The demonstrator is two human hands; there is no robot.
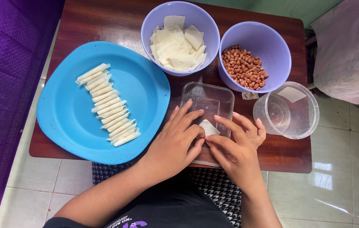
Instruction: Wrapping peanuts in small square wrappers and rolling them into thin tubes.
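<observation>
My left hand and my right hand meet over a clear rectangular plastic lid on the small wooden table. Together their fingertips pinch a small pale triangular wrapper piece, folded at its lower edge. A blue plate at the left holds a row of several rolled pale wrappers. Behind the lid stand a lavender bowl of cut wrapper pieces and a lavender bowl of peanuts.
A clear round plastic container with water stands at the right, near the table's edge. A purple fabric lies along the left, a pale cloth at the upper right. Tiled floor surrounds the table.
</observation>
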